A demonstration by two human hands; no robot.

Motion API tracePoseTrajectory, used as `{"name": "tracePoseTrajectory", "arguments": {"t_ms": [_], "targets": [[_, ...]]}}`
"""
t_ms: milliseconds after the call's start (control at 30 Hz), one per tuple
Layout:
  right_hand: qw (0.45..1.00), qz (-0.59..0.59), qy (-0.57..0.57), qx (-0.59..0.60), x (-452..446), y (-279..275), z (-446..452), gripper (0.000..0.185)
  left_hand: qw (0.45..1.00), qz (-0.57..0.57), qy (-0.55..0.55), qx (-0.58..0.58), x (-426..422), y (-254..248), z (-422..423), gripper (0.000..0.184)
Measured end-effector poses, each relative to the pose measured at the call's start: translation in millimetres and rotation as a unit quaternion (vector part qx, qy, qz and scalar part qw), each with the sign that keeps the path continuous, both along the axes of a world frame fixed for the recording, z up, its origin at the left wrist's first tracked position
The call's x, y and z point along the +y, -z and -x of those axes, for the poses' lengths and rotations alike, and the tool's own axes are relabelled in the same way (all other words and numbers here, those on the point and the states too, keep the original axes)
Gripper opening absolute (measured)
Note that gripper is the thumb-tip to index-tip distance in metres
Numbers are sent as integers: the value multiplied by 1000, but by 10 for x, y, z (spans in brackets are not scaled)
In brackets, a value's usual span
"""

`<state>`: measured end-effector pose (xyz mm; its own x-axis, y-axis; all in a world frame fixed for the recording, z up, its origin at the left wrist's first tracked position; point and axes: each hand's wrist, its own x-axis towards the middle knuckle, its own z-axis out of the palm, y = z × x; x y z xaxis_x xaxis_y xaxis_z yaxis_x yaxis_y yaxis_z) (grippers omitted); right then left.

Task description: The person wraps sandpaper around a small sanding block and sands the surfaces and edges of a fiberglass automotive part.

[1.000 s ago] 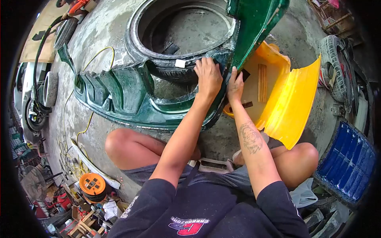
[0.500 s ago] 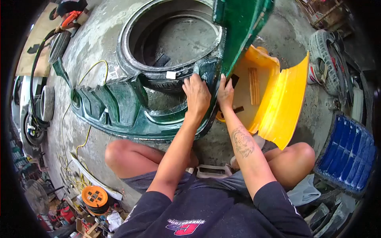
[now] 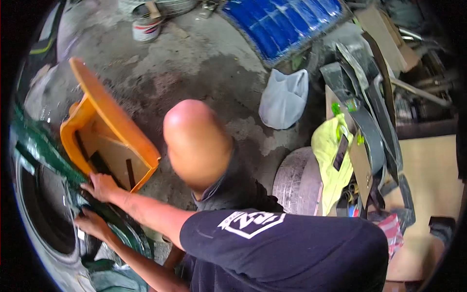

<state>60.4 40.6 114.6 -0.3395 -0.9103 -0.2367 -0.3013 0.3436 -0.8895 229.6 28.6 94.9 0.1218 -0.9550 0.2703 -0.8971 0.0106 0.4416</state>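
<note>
A glossy green car bumper point(image 3: 53, 163) runs down the left side of the head view and rests against a tire point(image 3: 31, 214). My right hand point(image 3: 103, 188) grips the bumper's edge, next to a yellow-orange curved plastic shell point(image 3: 116, 121). Just below it, my left hand point(image 3: 93, 225) has its fingers closed on the bumper too, near a pale tag. Both fingertips are partly hidden by the bumper and softened by blur. Inside the shell lie dark strips point(image 3: 130, 173).
My bent knee point(image 3: 197, 141) rises in the middle. Beyond it are a white plastic bag point(image 3: 284, 100), a blue slatted panel point(image 3: 287, 24) and a paint can point(image 3: 146, 27). At the right, a yellow-green cloth with a phone point(image 3: 331, 160) lies by a worn tire point(image 3: 296, 180) and stacked dark trim pieces point(image 3: 374, 126).
My view has swung to the right, bringing the bag, cloth and second tire into sight. Bumper and hands now appear at the far left. Both hands stay on the bumper.
</note>
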Motion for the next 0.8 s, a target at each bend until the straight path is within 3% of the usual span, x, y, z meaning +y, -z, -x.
{"name": "tracePoseTrajectory", "arguments": {"t_ms": [67, 200, 233, 333, 533, 600, 667, 800], "targets": [[1000, 14, 8, -12, 35, -20, 10, 56, 999, 39, 32, 20, 166, -19, 35, 39], [999, 41, 14, 7, 4, 81, -34, 57, 995, 61, 27, -75, -248, -56, 36, 36], [998, 49, 29, 28, 12, 86, -63, 55, 994, 93, 46, -38, -200, -53, 36, 35], [999, 50, 8, -9, 35, 14, 19, 54, 999, 25, 43, -11, 103, 48, -79, 36], [999, 45, 27, 3, 19, 94, -50, 57, 996, 33, 35, -72, -212, -64, -22, 43], [999, 38, 9, -8, 22, 26, 17, 57, 999, 26, 12, -37, -93, 47, -90, 42], [999, 40, 19, -11, 9, 22, 32, 56, 997, 28, 66, 7, 49, 210, -272, 41], [998, 45, 37, 10, -3, 111, -70, 53, 996, 1, 45, -81, -210, -217, 48, 40]]}}
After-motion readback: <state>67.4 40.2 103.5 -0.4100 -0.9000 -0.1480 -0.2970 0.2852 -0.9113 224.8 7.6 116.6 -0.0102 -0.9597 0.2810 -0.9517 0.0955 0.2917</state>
